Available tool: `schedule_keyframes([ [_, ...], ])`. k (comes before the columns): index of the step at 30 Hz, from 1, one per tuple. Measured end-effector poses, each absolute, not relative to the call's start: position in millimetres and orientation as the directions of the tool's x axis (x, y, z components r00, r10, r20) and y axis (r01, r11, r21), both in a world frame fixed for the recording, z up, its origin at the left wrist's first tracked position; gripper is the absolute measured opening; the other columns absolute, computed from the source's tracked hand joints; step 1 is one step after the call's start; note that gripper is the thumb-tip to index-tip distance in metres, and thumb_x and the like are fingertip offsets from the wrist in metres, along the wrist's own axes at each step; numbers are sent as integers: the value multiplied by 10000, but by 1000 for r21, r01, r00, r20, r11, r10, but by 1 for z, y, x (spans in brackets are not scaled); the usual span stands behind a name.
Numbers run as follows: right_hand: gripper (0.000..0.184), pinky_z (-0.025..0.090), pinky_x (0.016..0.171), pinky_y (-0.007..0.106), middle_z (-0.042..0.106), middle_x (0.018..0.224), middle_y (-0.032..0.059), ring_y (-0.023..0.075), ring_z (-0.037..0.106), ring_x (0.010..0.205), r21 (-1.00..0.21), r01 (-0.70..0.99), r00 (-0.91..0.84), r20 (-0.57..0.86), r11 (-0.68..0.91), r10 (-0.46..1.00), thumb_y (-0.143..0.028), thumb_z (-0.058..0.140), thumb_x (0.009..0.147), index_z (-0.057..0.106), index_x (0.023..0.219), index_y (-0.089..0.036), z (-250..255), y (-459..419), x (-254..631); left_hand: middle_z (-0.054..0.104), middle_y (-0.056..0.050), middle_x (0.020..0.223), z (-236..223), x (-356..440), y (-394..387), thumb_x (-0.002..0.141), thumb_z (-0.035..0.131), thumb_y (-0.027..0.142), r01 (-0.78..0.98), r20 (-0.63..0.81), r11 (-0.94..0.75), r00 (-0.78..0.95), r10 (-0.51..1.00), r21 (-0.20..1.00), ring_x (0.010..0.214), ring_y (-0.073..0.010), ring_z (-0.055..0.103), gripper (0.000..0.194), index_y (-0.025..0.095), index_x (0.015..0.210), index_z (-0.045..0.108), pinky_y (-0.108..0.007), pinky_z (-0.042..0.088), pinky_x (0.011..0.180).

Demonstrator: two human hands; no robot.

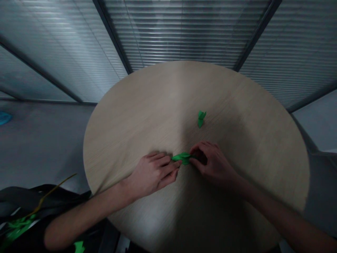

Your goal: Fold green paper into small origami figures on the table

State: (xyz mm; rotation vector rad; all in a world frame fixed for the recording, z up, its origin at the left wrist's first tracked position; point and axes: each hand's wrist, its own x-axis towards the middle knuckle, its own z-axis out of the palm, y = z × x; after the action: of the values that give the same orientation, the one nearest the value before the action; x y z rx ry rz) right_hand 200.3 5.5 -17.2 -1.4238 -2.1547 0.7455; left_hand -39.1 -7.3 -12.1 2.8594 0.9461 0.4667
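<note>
A small bright green piece [183, 157] that looks like folded paper lies low over the round wooden table, between my two hands. My left hand [156, 172] rests palm down on the tabletop, its fingers pressed together on the piece's left end. With thumb and forefinger, my right hand [212, 161] pinches the right end, and the fingers hide that tip. Farther back on the table, beyond my right hand, sits another green folded piece [201, 118] with two pointed tips, touched by neither hand.
The round wooden table [126, 116] stands close to glass partitions with blinds [181, 35]. A dark bag or chair [34, 195] with green scraps [22, 225] and a yellow strand [52, 189] is at lower left. A blue object [4, 117] lies on the floor at far left.
</note>
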Motion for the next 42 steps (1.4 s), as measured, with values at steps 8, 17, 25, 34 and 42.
schedule_keyframes([
  [8, 142, 417, 882, 411, 698, 912, 35, 223, 637, 905, -652, 691, -364, 60, 312, 930, -133, 732, 830, 649, 929, -194, -16, 7, 201, 672, -15, 770, -12, -39, -5, 1043, 471, 303, 565, 246, -797, 758, 604, 214, 706, -181, 658, 264, 208, 1100, 710, -318, 524, 671],
  [17, 144, 503, 846, 362, 716, 1027, 59, 202, 673, 917, -805, 547, -400, -10, 230, 916, -267, 567, 991, 665, 1080, -208, -15, 14, 217, 642, -82, 991, -19, -36, -2, 1006, 553, 425, 690, 258, -623, 567, 782, 370, 847, -208, 661, 353, 165, 1228, 640, -342, 581, 726],
  [25, 208, 474, 970, 445, 663, 1102, 92, 251, 624, 1047, -657, 647, -482, 41, 387, 875, -244, 668, 922, 670, 1125, -197, -17, 10, 212, 630, -94, 1073, -23, -27, -1, 998, 570, 348, 634, 292, -669, 604, 742, 388, 975, -239, 642, 256, 184, 1184, 636, -390, 594, 841],
  [34, 139, 508, 859, 373, 679, 975, 46, 204, 642, 934, -729, 548, -498, 109, 410, 860, -141, 691, 879, 694, 1006, -197, -13, 4, 208, 650, -64, 998, -20, -24, -1, 988, 578, 238, 558, 304, -675, 617, 726, 483, 913, -214, 617, 112, 184, 1085, 593, -338, 551, 780],
  [42, 90, 539, 780, 348, 694, 907, 73, 199, 585, 845, -475, 483, -554, 484, 735, 677, -126, 597, 955, 663, 1000, -166, -28, -4, 206, 646, -84, 996, -17, -28, -2, 950, 663, 312, 583, 462, -734, 576, 675, 347, 895, -220, 589, 201, 166, 1079, 615, -335, 509, 758],
])
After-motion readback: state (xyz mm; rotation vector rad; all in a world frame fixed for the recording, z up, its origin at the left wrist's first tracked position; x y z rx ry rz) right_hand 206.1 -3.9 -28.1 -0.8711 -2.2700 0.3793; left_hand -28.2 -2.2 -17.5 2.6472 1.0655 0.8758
